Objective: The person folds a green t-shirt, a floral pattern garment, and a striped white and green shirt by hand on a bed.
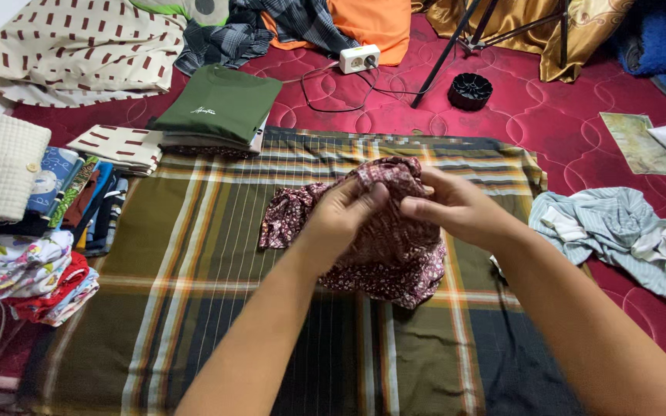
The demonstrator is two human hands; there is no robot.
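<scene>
At the centre of the plaid cloth (194, 254), a crumpled maroon garment (395, 262) with a tiny pale floral print sits bunched in both hands, its soft thin fabric spilling down in loose folds onto the cloth below. One sleeve-like flap trails out flat to the left. The left hand (341, 219) is closed on the upper bunch, fingers curled inward and thumb pressed against the fabric; the right hand (452, 208) meets it from the other side, fingers pinched shut on the same gathered edge, so that the two sets of knuckles nearly touch. Both forearms reach in from the near edge, angled toward each other.

Underneath, the plaid cloth is spread flat, woven in olive, dark and orange bands with thin white lines. Just beyond its far left corner lies a neatly folded green shirt (221, 104) on a small stack. Along the left stand piles of folded clothes (48, 231) in mixed prints. To the right, a rumpled pale striped garment (618, 231) lies on the quilted red mat (549, 115).
</scene>
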